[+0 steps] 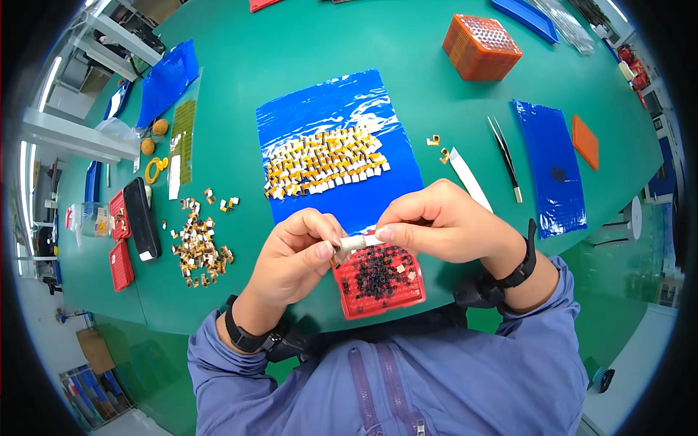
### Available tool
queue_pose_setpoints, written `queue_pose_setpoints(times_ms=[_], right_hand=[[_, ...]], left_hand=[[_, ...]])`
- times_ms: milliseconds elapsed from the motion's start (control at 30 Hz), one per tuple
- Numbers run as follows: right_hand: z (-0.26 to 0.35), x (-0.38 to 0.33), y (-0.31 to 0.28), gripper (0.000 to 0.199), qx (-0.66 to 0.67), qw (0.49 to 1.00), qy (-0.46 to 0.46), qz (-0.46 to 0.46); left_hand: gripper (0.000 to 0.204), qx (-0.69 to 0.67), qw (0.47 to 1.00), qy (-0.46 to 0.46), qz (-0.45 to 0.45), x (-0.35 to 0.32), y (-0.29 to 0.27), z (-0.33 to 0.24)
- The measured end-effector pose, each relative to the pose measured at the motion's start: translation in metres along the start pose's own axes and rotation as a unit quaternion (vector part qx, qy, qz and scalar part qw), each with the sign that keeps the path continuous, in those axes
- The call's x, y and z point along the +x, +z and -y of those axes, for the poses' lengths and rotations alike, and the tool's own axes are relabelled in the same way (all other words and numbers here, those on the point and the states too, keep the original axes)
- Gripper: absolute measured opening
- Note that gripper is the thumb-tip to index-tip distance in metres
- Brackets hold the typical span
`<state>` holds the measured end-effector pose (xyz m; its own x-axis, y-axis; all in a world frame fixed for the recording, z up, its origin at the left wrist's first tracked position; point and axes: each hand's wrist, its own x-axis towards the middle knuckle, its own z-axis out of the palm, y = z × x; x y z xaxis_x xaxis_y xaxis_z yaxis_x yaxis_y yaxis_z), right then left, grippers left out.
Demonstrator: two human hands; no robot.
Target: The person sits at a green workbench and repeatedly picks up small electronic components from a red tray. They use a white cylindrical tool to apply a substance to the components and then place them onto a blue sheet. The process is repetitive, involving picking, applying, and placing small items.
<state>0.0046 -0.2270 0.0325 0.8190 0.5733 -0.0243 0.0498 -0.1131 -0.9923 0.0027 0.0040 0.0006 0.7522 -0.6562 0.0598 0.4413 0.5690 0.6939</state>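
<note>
Both hands — left hand [294,251], right hand [429,221] — pinch a small white strip [358,241] over the red tray [378,280] at the counter's near edge; seating it there likely needs a fine, steady placement.

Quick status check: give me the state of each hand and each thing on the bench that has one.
left hand: pinching one end of a white strip
right hand: pinching the other end
white strip: held over the red tray
red tray: partly filled with small dark parts
blue sheet: flat, covered with rows of small parts
tweezers: lying unused
orange box: upright
</note>
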Motion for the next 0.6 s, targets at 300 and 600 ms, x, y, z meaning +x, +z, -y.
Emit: queue_pose_setpoints(times_ms=[300, 600], right_hand=[[0.0006, -0.0013, -0.0038, 0.012, 0.046, 0.999, 0.017, 0.025], [-0.0014, 0.0013, -0.0011, 0.013, 0.058, 0.998, -0.010, 0.006]], left_hand=[[0.011, -0.010, 1.000, -0.016, 0.024, 0.0022, -0.0016, 0.0024], [0.010, -0.009, 1.000, -0.016, 0.000, 0.0010, -0.0014, 0.0039]])
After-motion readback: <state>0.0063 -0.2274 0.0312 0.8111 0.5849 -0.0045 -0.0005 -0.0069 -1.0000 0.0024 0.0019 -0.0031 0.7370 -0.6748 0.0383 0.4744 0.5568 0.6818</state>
